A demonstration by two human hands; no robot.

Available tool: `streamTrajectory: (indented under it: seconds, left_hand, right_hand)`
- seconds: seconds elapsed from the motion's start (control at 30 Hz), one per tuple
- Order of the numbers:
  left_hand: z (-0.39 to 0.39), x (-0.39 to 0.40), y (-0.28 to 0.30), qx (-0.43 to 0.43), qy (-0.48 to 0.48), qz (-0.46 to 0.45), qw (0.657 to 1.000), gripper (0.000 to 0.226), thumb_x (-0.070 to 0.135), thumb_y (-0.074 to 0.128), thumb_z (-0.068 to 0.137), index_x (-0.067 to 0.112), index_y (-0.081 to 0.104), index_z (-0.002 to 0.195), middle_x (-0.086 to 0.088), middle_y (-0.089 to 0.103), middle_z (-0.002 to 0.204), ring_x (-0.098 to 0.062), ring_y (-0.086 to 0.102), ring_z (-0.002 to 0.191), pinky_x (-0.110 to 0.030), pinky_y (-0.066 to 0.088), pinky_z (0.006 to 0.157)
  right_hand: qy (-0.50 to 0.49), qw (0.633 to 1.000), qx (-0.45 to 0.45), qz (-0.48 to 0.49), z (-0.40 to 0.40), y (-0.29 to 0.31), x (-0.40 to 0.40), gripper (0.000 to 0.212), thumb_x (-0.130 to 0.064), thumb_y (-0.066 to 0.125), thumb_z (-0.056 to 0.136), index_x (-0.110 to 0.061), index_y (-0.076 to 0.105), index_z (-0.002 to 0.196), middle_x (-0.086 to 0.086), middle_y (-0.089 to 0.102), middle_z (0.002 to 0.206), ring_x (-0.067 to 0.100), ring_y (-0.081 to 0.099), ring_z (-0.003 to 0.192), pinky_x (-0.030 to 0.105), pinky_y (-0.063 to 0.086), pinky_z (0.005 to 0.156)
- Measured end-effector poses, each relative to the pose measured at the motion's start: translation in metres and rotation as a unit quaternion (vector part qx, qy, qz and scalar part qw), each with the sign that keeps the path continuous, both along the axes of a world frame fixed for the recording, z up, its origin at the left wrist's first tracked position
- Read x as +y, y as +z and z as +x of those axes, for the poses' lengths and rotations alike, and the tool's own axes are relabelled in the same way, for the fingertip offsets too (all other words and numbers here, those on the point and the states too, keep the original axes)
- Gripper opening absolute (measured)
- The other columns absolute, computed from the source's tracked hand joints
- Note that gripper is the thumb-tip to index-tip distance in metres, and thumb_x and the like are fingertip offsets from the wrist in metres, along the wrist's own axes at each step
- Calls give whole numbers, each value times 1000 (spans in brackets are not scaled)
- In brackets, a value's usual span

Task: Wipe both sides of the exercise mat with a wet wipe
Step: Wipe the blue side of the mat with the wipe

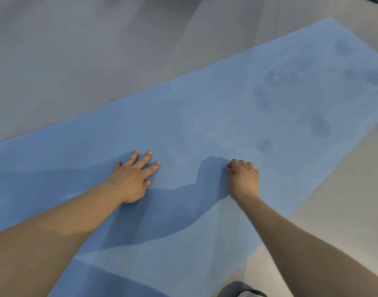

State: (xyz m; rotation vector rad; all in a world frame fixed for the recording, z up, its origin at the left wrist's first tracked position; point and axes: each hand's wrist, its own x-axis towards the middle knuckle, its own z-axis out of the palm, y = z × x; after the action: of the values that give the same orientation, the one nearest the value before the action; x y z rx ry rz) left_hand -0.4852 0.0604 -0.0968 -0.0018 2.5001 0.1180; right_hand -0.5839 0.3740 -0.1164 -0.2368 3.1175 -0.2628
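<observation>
Now L hand [133, 179] flat, grip released – R hand [243, 179] clenched on mat [205, 116].

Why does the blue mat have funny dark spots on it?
Darker blotches dot the right part of the blue exercise mat, beyond the fisted right hand. They look like damp patches; some glisten.

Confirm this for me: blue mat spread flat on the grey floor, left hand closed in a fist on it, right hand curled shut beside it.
One detail is off. In the head view the left hand lies open, palm down with fingers spread, not in a fist. The rest holds: the blue mat is spread flat on the grey floor, and the right hand is curled shut on it.
</observation>
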Motion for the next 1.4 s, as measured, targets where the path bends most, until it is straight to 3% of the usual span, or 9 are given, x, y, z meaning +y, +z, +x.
streamTrajectory:
  seconds: [0.1, 0.23, 0.4, 0.57, 0.7, 0.83, 0.97, 1.13, 1.4]
  left_hand:
    - [0, -1, -1, -2, -2, -1, 1000, 64, 39, 32, 106, 45, -6, 157, 11, -23, 165, -24, -17, 154, -59, 17, 120]
    - [2, 2, -4, -7, 4, 2, 1000, 65, 46, 30, 105, 43, -9, 157, 10, -27, 164, -25, -22, 152, -62, 12, 120]
    - [8, 5, -8, -1, 2, 2, 1000, 70, 54, 29, 103, 40, -14, 157, 8, -32, 162, -27, -28, 150, -66, 7, 119]
    - [6, 6, -6, -2, 27, 19, 999, 72, 49, 38, 103, 39, -7, 158, 8, -28, 164, -28, -24, 151, -67, 9, 119]
    - [0, 17, -2, 38, 26, 40, 998, 74, 34, 53, 101, 24, 10, 160, 2, -14, 168, -27, -12, 155, -48, 14, 123]
    - [-1, 26, -5, 65, 41, 77, 994, 73, 14, 54, 98, 9, 13, 159, 1, -7, 168, -25, -5, 155, -35, 11, 125]
    - [-4, 23, 0, 53, 49, 89, 993, 77, 19, 59, 98, 8, 13, 159, 0, -6, 169, -25, -5, 155, -32, 7, 124]
    - [-6, 15, -1, 44, 56, 105, 992, 79, 24, 63, 97, 11, 15, 159, 1, -4, 169, -23, -4, 155, -32, 7, 125]
    - [-9, 17, 1, 14, 70, 132, 989, 61, 30, 37, 107, 11, 14, 160, 0, -4, 169, -22, -6, 155, -31, 0, 124]
  right_hand:
    - [115, 992, 10, -48, 65, -7, -60, 11, -13, 61, 68, -17, 64, 78, 4, 61, 71, 31, 60, 67, 34, 39, 55]
    - [258, 962, -18, -89, 146, -8, -124, 15, -14, 63, 70, -20, 58, 83, -2, 53, 77, 23, 51, 73, 33, 31, 63]
    - [363, 930, 43, -35, 112, -14, -92, 18, -20, 57, 82, -17, 63, 99, 1, 56, 83, 24, 49, 80, 36, 35, 67]
    - [135, 989, 59, 21, 26, -8, 9, 11, -13, 60, 79, -21, 65, 84, 2, 59, 76, 31, 58, 73, 35, 37, 62]
    - [41, 999, 19, 24, 28, 0, 4, 10, -9, 64, 80, -19, 65, 82, 4, 61, 76, 33, 57, 76, 35, 34, 64]
    - [169, 984, 16, -50, 101, -5, -60, 11, -15, 60, 73, -20, 64, 82, 1, 60, 74, 28, 58, 71, 34, 39, 60]
    - [280, 957, -22, -78, 176, -6, -105, 21, -17, 49, 74, -18, 61, 92, -1, 55, 79, 24, 51, 74, 34, 30, 65]
    - [339, 940, 17, -16, 143, -3, -82, 25, -25, 50, 80, -22, 67, 98, -3, 58, 79, 23, 51, 76, 33, 33, 65]
    - [-6, 1000, 3, 0, 53, -8, -49, 13, -18, 51, 92, -15, 64, 92, 6, 64, 88, 35, 53, 90, 40, 36, 71]
